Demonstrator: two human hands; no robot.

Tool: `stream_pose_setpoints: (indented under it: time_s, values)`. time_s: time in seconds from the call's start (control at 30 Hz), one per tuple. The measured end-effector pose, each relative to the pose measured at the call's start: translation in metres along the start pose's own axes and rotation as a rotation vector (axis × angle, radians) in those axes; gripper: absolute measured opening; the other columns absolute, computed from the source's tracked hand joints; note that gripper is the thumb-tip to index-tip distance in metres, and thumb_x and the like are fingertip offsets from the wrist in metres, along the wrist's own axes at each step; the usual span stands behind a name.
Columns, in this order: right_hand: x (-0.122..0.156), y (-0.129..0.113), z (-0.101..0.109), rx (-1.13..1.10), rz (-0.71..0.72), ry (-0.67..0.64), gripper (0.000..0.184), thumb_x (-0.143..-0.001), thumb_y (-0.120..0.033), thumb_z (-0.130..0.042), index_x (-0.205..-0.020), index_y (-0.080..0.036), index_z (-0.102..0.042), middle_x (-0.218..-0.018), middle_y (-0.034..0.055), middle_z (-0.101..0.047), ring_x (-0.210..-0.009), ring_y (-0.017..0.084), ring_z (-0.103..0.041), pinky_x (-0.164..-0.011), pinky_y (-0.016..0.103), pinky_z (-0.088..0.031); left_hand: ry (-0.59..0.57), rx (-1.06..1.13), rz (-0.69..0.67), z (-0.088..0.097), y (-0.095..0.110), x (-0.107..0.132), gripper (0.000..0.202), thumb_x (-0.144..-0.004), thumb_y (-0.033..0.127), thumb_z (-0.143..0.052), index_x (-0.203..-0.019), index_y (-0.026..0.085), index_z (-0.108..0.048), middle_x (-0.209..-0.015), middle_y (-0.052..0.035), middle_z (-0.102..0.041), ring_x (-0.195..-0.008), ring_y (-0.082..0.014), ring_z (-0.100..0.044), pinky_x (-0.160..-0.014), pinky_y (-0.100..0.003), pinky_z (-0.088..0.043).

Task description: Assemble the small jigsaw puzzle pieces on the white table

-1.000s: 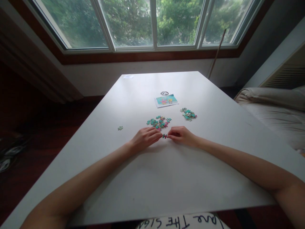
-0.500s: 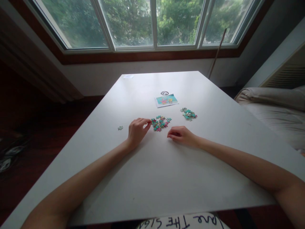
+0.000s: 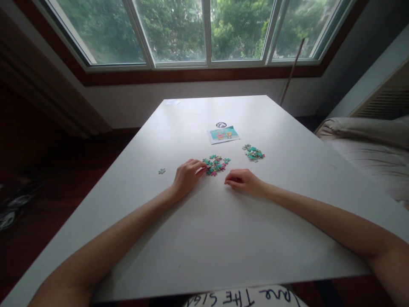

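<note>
My left hand (image 3: 188,175) lies on the white table (image 3: 204,238), its fingers drawn together and their tips pinching a piece at the left edge of a loose pile of teal and pink puzzle pieces (image 3: 217,165). My right hand (image 3: 245,181) rests a little to the right of that pile, with its fingers curled under; whatever is inside them is hidden. A second small pile of pieces (image 3: 254,154) lies further right. Beyond the piles lies a small printed picture (image 3: 223,134). One single piece (image 3: 162,171) lies alone to the left of my left hand.
A small dark round object (image 3: 220,125) lies just behind the picture, and a white slip (image 3: 172,102) sits at the table's far edge. A thin stick (image 3: 290,72) leans by the window. A padded cushion (image 3: 367,136) lies off the table's right side.
A second ago both hands pinched one piece between them. My left hand has since moved up and left to the pile and lowered onto it. The right hand has stayed put, fingers curled.
</note>
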State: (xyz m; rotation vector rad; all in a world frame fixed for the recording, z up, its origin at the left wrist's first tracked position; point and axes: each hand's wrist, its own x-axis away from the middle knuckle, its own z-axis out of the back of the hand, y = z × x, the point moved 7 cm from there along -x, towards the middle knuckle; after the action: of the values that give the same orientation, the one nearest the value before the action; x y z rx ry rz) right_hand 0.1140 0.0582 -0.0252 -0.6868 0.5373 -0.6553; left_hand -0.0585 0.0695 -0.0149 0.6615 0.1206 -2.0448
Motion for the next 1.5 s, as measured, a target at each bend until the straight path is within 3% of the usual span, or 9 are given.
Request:
stream_pose_setpoints:
  time_s: [0.17, 0.27, 0.33, 0.47, 0.57, 0.73, 0.87, 1.03, 1.5]
  values:
    - [-0.001, -0.002, 0.000, -0.010, -0.003, 0.002, 0.015, -0.083, -0.023, -0.055, -0.079, -0.013, -0.066, -0.066, 0.0002, -0.056, -0.057, 0.008, -0.045, -0.053, 0.019, -0.035, 0.049, -0.013, -0.046, 0.012, 0.010, -0.002, 0.021, -0.090, 0.032, -0.051, -0.081, 0.019, -0.065, -0.080, -0.0025, -0.068, -0.076, -0.0156, -0.061, -0.067, -0.025, -0.046]
    - [-0.001, -0.002, 0.001, -0.006, -0.006, -0.001, 0.016, -0.083, -0.023, -0.055, -0.077, -0.013, -0.066, -0.066, 0.0008, -0.056, -0.057, 0.009, -0.046, -0.054, 0.019, -0.035, 0.008, -0.100, 0.041, 0.024, -0.002, -0.009, 0.024, -0.091, 0.030, -0.046, -0.082, 0.018, -0.065, -0.083, -0.0037, -0.068, -0.079, -0.0171, -0.061, -0.066, -0.025, -0.045]
    - [0.000, 0.001, 0.001, -0.001, -0.004, -0.005, 0.016, -0.083, -0.024, -0.055, -0.077, -0.013, -0.066, -0.067, 0.0012, -0.056, -0.057, 0.009, -0.046, -0.054, 0.019, -0.036, -0.107, -0.195, 0.157, 0.029, -0.024, -0.015, 0.019, -0.088, 0.031, -0.050, -0.089, 0.019, -0.065, -0.094, -0.0047, -0.067, -0.084, -0.0191, -0.061, -0.064, -0.025, -0.043]
    - [0.005, 0.011, 0.005, -0.004, 0.006, -0.003, 0.018, -0.084, -0.026, -0.054, -0.078, -0.013, -0.066, -0.068, 0.0016, -0.058, -0.058, 0.009, -0.047, -0.055, 0.019, -0.037, -0.505, -0.267, 0.288, 0.029, -0.075, -0.018, 0.027, -0.080, 0.037, -0.055, -0.101, 0.023, -0.063, -0.111, -0.0039, -0.062, -0.083, -0.0183, -0.061, -0.062, -0.023, -0.041]
    - [0.007, 0.016, 0.007, -0.013, 0.003, -0.007, 0.019, -0.084, -0.026, -0.054, -0.078, -0.013, -0.066, -0.068, 0.0021, -0.059, -0.059, 0.009, -0.047, -0.057, 0.020, -0.038, -0.717, -0.281, 0.369, 0.036, -0.112, -0.011, 0.028, -0.076, 0.042, -0.053, -0.093, 0.022, -0.064, -0.096, -0.0041, -0.067, -0.084, -0.0205, -0.061, -0.062, -0.024, -0.039]
    - [0.008, 0.016, 0.007, -0.026, 0.001, -0.011, 0.018, -0.084, -0.026, -0.054, -0.078, -0.013, -0.066, -0.068, 0.0017, -0.058, -0.059, 0.009, -0.047, -0.056, 0.020, -0.037, -0.905, -0.209, 0.483, 0.041, -0.148, 0.008, 0.035, -0.061, 0.045, -0.060, -0.085, 0.020, -0.066, -0.084, -0.0052, -0.068, -0.075, -0.0226, -0.061, -0.059, -0.026, -0.039]
    - [0.008, 0.015, 0.008, -0.015, 0.008, -0.011, 0.018, -0.084, -0.025, -0.054, -0.079, -0.013, -0.066, -0.068, 0.0017, -0.058, -0.058, 0.009, -0.046, -0.055, 0.020, -0.037, -0.915, -0.191, 0.515, 0.035, -0.155, 0.012, 0.037, -0.055, 0.051, -0.063, -0.075, 0.020, -0.066, -0.078, -0.0058, -0.068, -0.072, -0.0241, -0.061, -0.059, -0.028, -0.039]
    - [0.008, 0.013, 0.009, -0.007, 0.006, -0.014, 0.018, -0.084, -0.026, -0.054, -0.078, -0.013, -0.066, -0.068, 0.0020, -0.058, -0.059, 0.010, -0.048, -0.057, 0.020, -0.038, -0.900, -0.131, 0.472, 0.029, -0.149, 0.009, 0.044, -0.056, 0.060, -0.060, -0.075, 0.021, -0.067, -0.077, -0.0051, -0.068, -0.071, -0.0234, -0.060, -0.060, -0.028, -0.039]
    - [0.007, 0.016, 0.007, -0.005, 0.012, -0.024, 0.018, -0.084, -0.026, -0.054, -0.079, -0.014, -0.066, -0.072, 0.0030, -0.060, -0.061, 0.010, -0.049, -0.059, 0.021, -0.040, -0.884, -0.146, 0.430, 0.024, -0.143, 0.005, 0.026, -0.060, 0.042, -0.057, -0.073, 0.021, -0.065, -0.074, -0.0021, -0.066, -0.068, -0.0198, -0.058, -0.057, -0.025, -0.036]
